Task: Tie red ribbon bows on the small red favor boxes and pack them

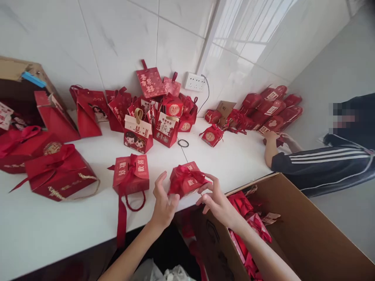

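A small red gift box with a red ribbon bow on top sits near the front edge of the white table. My left hand is at its left side, fingers apart and curved, holding nothing. On the box's other side is my right hand, its fingers spread and bent close to the ribbon's right end; whether a fingertip touches it is unclear. To the left stands another red box with gold lettering, a ribbon tail hanging over the table edge and a cord handle lying beside it.
Several red gift boxes line the wall, and larger ribboned ones stand at left. A black ring lies on the table. A cardboard carton holding red boxes is at right. Beyond it, a person's hands handle a red box.
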Tool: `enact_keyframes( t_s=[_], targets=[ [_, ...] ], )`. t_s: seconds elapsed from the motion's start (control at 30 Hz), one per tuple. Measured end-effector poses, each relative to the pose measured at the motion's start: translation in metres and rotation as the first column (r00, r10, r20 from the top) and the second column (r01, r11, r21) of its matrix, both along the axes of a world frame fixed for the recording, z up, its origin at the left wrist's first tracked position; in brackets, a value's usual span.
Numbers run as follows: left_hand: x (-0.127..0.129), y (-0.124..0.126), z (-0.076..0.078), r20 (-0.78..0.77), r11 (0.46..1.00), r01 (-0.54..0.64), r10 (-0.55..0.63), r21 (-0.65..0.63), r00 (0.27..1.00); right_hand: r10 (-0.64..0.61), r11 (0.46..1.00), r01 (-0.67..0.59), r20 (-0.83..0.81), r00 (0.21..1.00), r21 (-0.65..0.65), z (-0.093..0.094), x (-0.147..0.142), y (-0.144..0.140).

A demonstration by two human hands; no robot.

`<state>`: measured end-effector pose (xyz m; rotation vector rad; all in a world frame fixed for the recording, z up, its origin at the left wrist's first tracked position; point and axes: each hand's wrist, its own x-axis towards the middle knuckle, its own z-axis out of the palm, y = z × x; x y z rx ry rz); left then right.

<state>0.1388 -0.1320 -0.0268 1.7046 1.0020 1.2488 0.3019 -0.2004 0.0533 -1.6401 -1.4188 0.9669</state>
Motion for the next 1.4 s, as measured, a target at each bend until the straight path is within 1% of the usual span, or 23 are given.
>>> enact_keyframes(
  t_s=[0.03,0.1,0.2,0.27,0.37,0.47,0.53,0.6,0.67,0.73,0.8,0.83,0.9,0.93,0.97,1.0,1.07,1.1,1.17,1.23,1.3,1.33,1.4],
  targets=[
    [-0.007,0.001,0.0,0.03,1.0,0.006,-0.005,-0.013,1.0,0.056,0.998,-0.057,-0.101,0.993,-0.016,0.004,0.0,-0.002],
    [-0.017,0.005,0.002,0.058,0.998,0.02,-0.017,-0.055,0.998,0.025,1.0,-0.023,-0.127,0.992,0.015,0.01,0.005,0.001],
    [-0.024,0.013,0.012,0.038,0.992,0.034,-0.029,-0.118,0.999,-0.133,0.99,0.126,0.112,0.985,0.069,0.012,0.013,0.014],
    [-0.024,0.017,0.02,0.019,0.992,0.031,-0.029,-0.122,0.999,-0.114,0.993,0.107,0.238,0.965,0.045,0.013,0.011,0.021],
    [-0.023,0.019,0.03,-0.016,0.997,-0.027,0.026,-0.07,1.0,-0.017,0.999,0.031,0.302,0.953,-0.041,0.015,-0.001,0.023],
    [-0.025,0.017,0.036,-0.055,0.992,-0.081,0.087,0.098,0.995,0.008,0.998,0.009,0.285,0.958,-0.059,0.015,-0.012,0.023],
    [-0.028,0.016,0.039,-0.078,0.962,-0.05,0.074,0.269,0.994,0.015,0.998,-0.003,0.193,0.981,-0.061,0.012,-0.012,0.026],
    [-0.031,0.015,0.04,-0.124,0.907,0.039,0.015,0.419,0.992,0.013,0.996,-0.01,0.028,1.0,-0.092,0.007,-0.007,0.033],
    [-0.034,0.014,0.039,-0.201,0.84,0.157,-0.058,0.519,0.978,-0.019,0.992,0.004,-0.124,0.992,-0.124,0.001,0.001,0.041],
    [-0.036,0.013,0.038,-0.278,0.777,0.248,-0.098,0.578,0.955,-0.056,0.991,0.03,-0.196,0.979,-0.132,-0.004,0.007,0.048],
    [-0.036,0.011,0.036,-0.33,0.734,0.284,-0.086,0.617,0.94,-0.099,0.992,0.085,-0.153,0.983,-0.096,-0.006,0.009,0.05],
    [-0.036,0.011,0.036,-0.346,0.721,0.286,-0.068,0.631,0.936,-0.136,0.991,0.135,-0.076,0.988,-0.024,-0.005,0.008,0.049],
    [-0.037,0.009,0.037,-0.362,0.71,0.284,-0.044,0.644,0.931,-0.216,0.955,0.176,0.156,0.964,0.238,0.0,0.002,0.041],
    [-0.038,0.008,0.037,-0.361,0.709,0.289,-0.051,0.644,0.931,-0.227,0.917,0.106,0.285,0.931,0.384,0.004,-0.003,0.035],
    [-0.039,0.009,0.038,-0.352,0.709,0.3,-0.077,0.639,0.933,-0.197,0.872,-0.032,0.41,0.891,0.488,0.007,-0.008,0.029],
    [-0.04,0.01,0.04,-0.328,0.71,0.315,-0.124,0.63,0.936,-0.126,0.825,-0.204,0.523,0.843,0.527,0.01,-0.013,0.024],
    [-0.042,0.015,0.043,-0.211,0.731,0.333,-0.258,0.596,0.943,0.023,0.734,-0.491,0.706,0.708,0.469,0.013,-0.023,0.016],
    [-0.043,0.019,0.046,-0.116,0.757,0.322,-0.313,0.569,0.942,0.048,0.705,-0.565,0.767,0.64,0.428,0.013,-0.027,0.014],
    [-0.042,0.028,0.054,0.068,0.818,0.264,-0.344,0.511,0.936,0.012,0.697,-0.604,0.835,0.55,0.387,0.009,-0.033,0.014],
    [-0.038,0.04,0.068,0.095,0.852,0.235,-0.313,0.467,0.945,-0.056,0.7,-0.586,0.849,0.526,0.408,0.004,-0.035,0.016],
    [-0.029,0.052,0.083,-0.091,0.845,0.327,-0.32,0.423,0.943,-0.106,0.686,-0.572,0.84,0.533,0.449,0.0,-0.036,0.018],
    [-0.024,0.057,0.09,-0.218,0.834,0.404,-0.345,0.376,0.913,-0.129,0.675,-0.567,0.831,0.541,0.473,-0.001,-0.036,0.019],
    [-0.015,0.066,0.098,-0.425,0.801,0.54,-0.407,0.26,0.808,-0.163,0.647,-0.566,0.818,0.552,0.511,-0.004,-0.036,0.019]
  ],
)
